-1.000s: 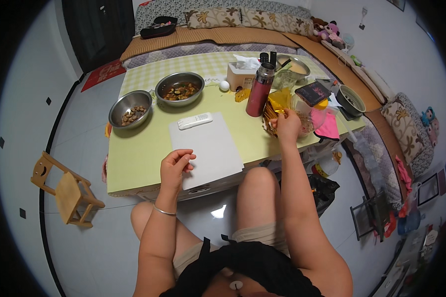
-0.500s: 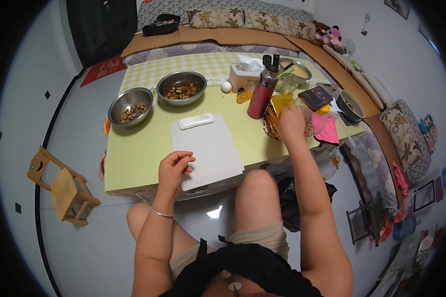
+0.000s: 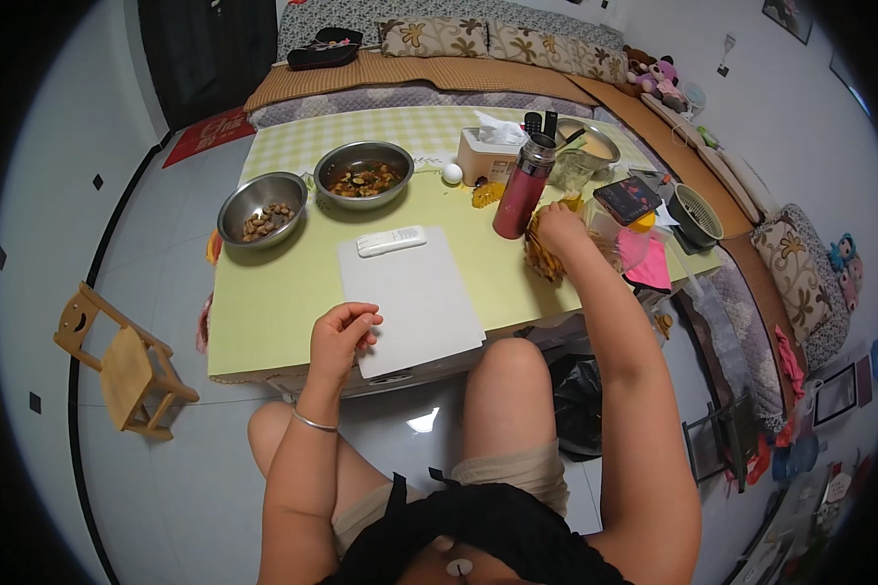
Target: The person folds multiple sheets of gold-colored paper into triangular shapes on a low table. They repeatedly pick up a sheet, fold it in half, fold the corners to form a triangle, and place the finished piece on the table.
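Note:
My left hand (image 3: 343, 331) rests with loosely curled fingers on the near left edge of a white cutting board (image 3: 415, 292), and nothing shows in it. The board lies on a yellow-green table (image 3: 263, 302) with a white handled tool (image 3: 390, 240) at its far end. My right hand (image 3: 561, 226) reaches into a brownish woven basket (image 3: 544, 261) of yellow pieces at the table's right side, just right of a red flask (image 3: 517, 193). Its fingers are turned away, so its grip is hidden.
Two steel bowls of food (image 3: 261, 207) (image 3: 364, 175) stand at the far left of the table. A tissue box (image 3: 488, 151), an egg (image 3: 452, 173), a pan (image 3: 590, 144), a pink cloth (image 3: 646, 261) and a small basket (image 3: 698, 214) crowd the far right. A wooden stool (image 3: 117, 361) stands on the floor at left.
My right hand has shifted slightly down onto the basket. My left hand stays at the board's edge.

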The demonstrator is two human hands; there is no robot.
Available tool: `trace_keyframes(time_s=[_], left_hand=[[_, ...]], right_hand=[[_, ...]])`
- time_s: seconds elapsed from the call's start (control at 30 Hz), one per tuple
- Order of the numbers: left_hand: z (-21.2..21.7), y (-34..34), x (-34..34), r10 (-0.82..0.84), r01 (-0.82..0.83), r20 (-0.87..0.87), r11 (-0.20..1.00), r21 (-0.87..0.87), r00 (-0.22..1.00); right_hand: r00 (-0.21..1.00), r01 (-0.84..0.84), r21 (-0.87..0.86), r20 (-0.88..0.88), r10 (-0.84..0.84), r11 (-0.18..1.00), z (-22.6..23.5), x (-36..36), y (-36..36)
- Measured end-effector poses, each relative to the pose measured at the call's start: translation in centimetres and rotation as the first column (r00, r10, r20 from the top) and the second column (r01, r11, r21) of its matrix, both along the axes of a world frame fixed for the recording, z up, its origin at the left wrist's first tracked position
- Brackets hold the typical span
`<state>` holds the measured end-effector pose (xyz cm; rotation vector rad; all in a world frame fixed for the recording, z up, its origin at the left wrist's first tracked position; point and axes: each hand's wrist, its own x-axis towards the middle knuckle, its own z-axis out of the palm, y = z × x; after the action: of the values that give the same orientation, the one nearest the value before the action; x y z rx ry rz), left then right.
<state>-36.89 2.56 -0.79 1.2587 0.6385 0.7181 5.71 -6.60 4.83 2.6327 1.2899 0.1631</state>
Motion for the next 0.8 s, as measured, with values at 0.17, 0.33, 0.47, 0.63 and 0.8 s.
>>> trace_keyframes(time_s=[0.17, 0.33, 0.47, 0.63, 0.8], left_hand=[[0.6, -0.2, -0.4, 0.004, -0.004, 0.003, 1.000, -0.007, 1.000], [1.3, 0.1, -0.7, 0.110, -0.109, -0.011, 0.990, 0.094, 0.994], [0.2, 0.7, -1.3, 0.243, -0.023, -0.243, 0.749, 0.662, 0.939], [2.4, -1.9, -0.7, 0.089, 0.361, -0.401, 0.291, 0.886, 0.912], [1.6, -2.0, -0.9, 0.087, 0.397, -0.446, 0.326, 0.858, 0.891]], right_hand=[[0.995, -0.097, 0.186, 0.028, 0.093, 0.978, -0.7, 1.2, -0.3], [0.925, -0.232, 0.342, 0.368, 0.098, 0.911, 0.8, -2.2, -1.4], [0.926, -0.340, 0.471, 0.015, 0.378, 0.814, 2.0, -8.9, -0.6], [0.776, -0.345, 0.491, -0.331, 0.537, 0.800, 0.3, -15.6, 1.3], [0.563, -0.285, 0.525, -0.586, 0.583, 0.802, -1.3, -17.1, 0.7]])
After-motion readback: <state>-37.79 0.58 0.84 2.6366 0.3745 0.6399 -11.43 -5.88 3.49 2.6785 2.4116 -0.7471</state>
